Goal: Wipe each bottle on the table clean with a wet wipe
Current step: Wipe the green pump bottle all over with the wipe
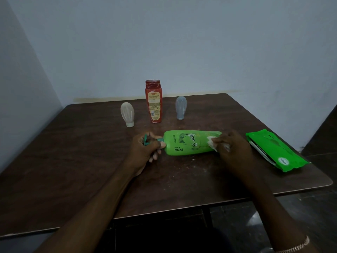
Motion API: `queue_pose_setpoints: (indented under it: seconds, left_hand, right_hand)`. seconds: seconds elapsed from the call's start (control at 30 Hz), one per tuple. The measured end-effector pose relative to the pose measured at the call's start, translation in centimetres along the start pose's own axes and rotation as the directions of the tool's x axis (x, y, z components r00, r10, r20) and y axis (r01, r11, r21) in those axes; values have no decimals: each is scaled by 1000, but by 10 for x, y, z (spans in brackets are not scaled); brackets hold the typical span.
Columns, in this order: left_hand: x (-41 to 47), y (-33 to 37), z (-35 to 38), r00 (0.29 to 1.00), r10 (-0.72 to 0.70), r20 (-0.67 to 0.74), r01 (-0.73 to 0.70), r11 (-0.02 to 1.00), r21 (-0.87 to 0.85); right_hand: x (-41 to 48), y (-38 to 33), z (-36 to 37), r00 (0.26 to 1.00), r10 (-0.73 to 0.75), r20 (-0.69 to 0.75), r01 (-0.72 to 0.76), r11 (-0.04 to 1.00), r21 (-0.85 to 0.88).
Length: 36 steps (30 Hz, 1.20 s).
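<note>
A green shampoo bottle (186, 142) lies on its side in the middle of the dark wooden table (82, 152), cap to the left. My left hand (145, 148) grips its teal cap end. My right hand (233, 148) presses a white wet wipe (212, 143) against the bottle's base end. Behind it, a red bottle (153, 102) stands upright. A whitish small bottle (127, 114) and a grey small bottle (180, 107) stand cap-down on either side of the red one.
A green pack of wet wipes (273, 150) lies at the right, close to the table's right edge. Blue-grey walls close in behind and on the left. A dark floor shows below the table's front edge.
</note>
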State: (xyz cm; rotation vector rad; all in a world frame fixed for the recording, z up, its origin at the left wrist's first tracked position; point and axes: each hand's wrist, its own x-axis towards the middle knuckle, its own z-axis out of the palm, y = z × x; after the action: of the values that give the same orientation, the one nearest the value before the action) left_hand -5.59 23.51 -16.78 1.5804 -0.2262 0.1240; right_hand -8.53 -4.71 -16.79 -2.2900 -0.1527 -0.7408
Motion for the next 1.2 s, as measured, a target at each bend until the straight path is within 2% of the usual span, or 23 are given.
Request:
queue_pose_setpoints:
  seconds: [0.17,0.23,0.4,0.57,0.73,0.93,1.03,1.2]
  left_hand:
    - [-1,1,1,1000,8,13,-8,1000,-3]
    - [-1,1,1,1000,13,11,-13,1000,-4]
    - [-1,1,1,1000,20,-4,-20,1000,4]
    - [-1,1,1,999,31,10,-31,1000,3]
    - [0,0,1,1000,23,9,-23,1000,0]
    - [-1,0,0,1000,24,18,-24,1000,-5]
    - [-1,0,1,999,30,17,-30,1000,1]
    - [-1,-2,-1,1000,21,17,-21,1000,-9]
  right_hand:
    - [11,12,-11,988,78,-133,-89,993,-76]
    - [17,6,-8,989,95,-110,-106,989,-101]
    - [7,-8,6,998,-50,-41,48,997,-59]
    - [6,7,-4,973,129,-189,-129,992,10]
    - [17,8,0,971,103,-215,-139,978,-157]
    - [13,10,-3,984,100,-147,-135,958,-255]
    - [26,9,-5,995,66,-76,-87,940,-331]
    - [13,-5,-2,995,-100,13,100,979,-179]
